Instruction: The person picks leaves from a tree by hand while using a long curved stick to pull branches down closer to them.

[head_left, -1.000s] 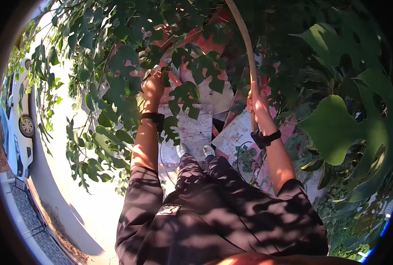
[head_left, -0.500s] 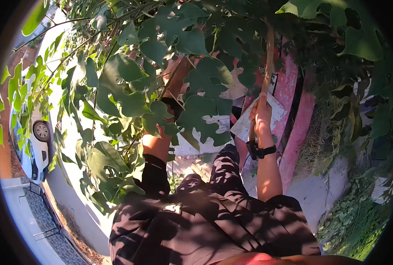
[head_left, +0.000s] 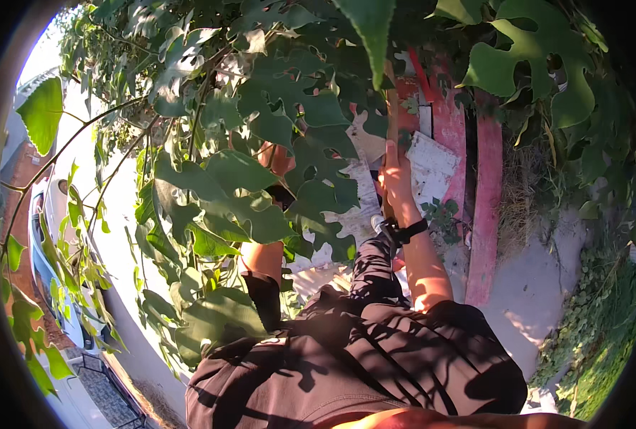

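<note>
My right hand [head_left: 395, 177] is wrapped round a long wooden pole [head_left: 392, 114], which rises from the fist up into the leaves. The pole's upper end is lost among the foliage. A black band [head_left: 411, 231] circles my right wrist. Large lobed green leaves [head_left: 243, 186] hang in front of my left hand [head_left: 279, 158]; only patches of skin show between them. Its fingers are hidden, so what it touches cannot be made out. My left forearm [head_left: 262, 259] comes up beside the leafy branches.
Leafy branches [head_left: 111, 107] crowd the left and top. Beneath my hands lie pale broken slabs [head_left: 429, 168] and faded red boards [head_left: 484, 207]. Dry grass [head_left: 522, 189] and green creepers [head_left: 597, 336] lie to the right. A parked car [head_left: 52, 268] stands far left, partly covered by leaves.
My right hand and the pole have shifted left, closer to my left arm. The whole view has turned slightly, and the leaves have moved across it. The left hand stays behind foliage.
</note>
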### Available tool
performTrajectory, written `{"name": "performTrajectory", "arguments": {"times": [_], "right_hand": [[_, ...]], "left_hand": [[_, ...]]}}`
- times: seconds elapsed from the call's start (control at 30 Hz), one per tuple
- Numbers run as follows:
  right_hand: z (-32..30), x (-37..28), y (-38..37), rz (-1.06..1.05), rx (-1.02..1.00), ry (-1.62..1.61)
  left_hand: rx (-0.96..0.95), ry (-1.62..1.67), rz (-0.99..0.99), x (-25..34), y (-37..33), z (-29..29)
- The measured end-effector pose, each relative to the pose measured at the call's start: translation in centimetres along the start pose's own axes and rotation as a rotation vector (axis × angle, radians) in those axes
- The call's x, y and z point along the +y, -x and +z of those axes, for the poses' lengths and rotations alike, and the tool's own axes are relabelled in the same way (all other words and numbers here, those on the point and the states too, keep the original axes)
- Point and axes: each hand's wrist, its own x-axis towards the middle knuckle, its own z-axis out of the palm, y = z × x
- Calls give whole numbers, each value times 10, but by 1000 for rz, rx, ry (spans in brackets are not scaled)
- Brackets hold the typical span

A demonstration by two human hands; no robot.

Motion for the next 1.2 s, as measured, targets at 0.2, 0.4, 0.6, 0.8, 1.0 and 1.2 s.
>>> {"name": "performTrajectory", "arguments": {"times": [0.2,0.4,0.6,0.8,1.0,1.2], "right_hand": [[53,-50,-69,-27,-135,217],[61,-81,-86,-32,-137,332],[77,-148,-117,-117,-312,80],[69,-183,-70,-41,-531,235],[59,-175,-72,-55,-616,282],[79,-177,-92,-348,-605,301]], "left_hand": [[-20,-3,-26,4,-13,23],[187,-168,145,10,-4,63],[-208,230,-424,63,-39,23],[100,90,-331,51,-33,-24],[282,122,-181,42,17,-114],[434,1,-259,-1,62,-231]]}}
